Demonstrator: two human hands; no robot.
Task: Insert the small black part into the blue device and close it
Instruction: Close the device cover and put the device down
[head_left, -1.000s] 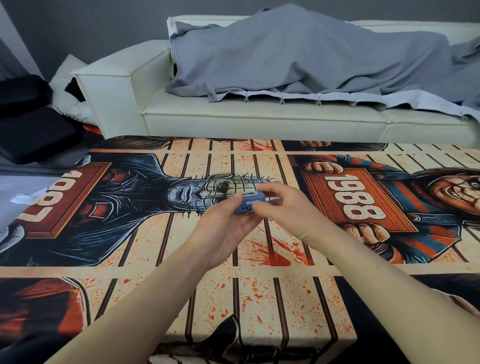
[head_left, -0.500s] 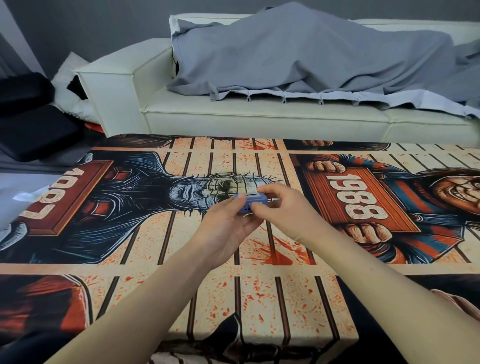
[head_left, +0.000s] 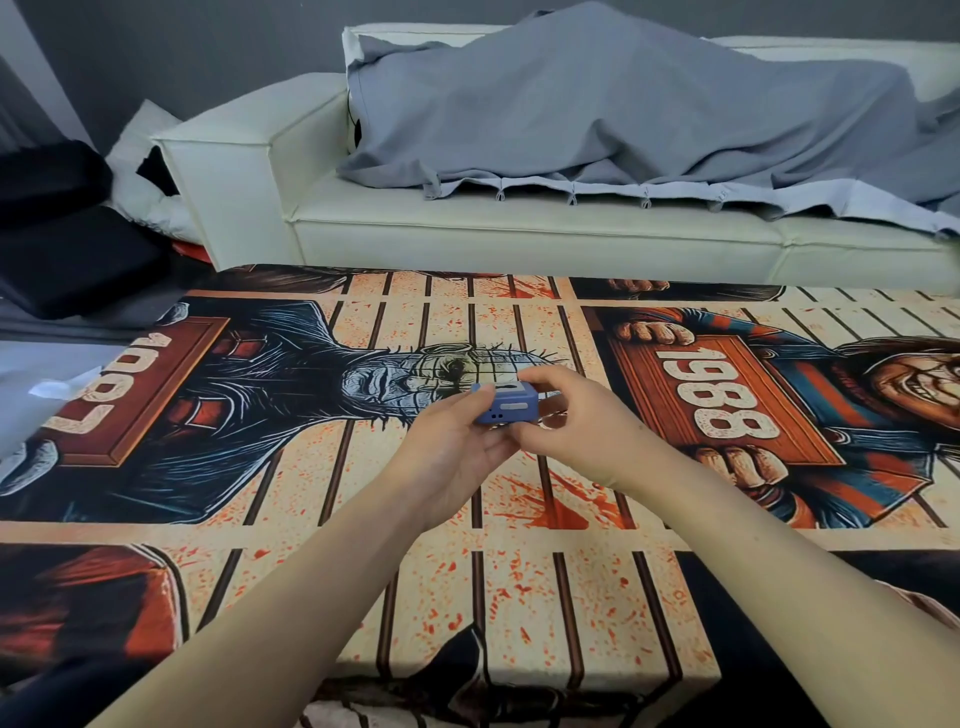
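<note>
A small blue device (head_left: 506, 406) is held above the middle of the table between both hands. My left hand (head_left: 451, 453) cups it from below and the left, thumb on its top edge. My right hand (head_left: 574, 415) grips its right side with the fingers curled over the top. A small pale opening with a dark mark shows on the device's top face. Two tiny holes sit on its near side. The small black part cannot be made out; my fingers hide most of the device's right half.
The table carries a printed horror-poster cloth (head_left: 363, 545) with "1987" and "1988" signs. Behind it stands a cream sofa (head_left: 467, 228) with a grey sheet (head_left: 623, 109) draped over it. Black cushions (head_left: 57, 234) lie on the floor at the left.
Both hands shifted very slightly with the device; my right fingers have curled further over its top and right side. The camera view dipped a little.
</note>
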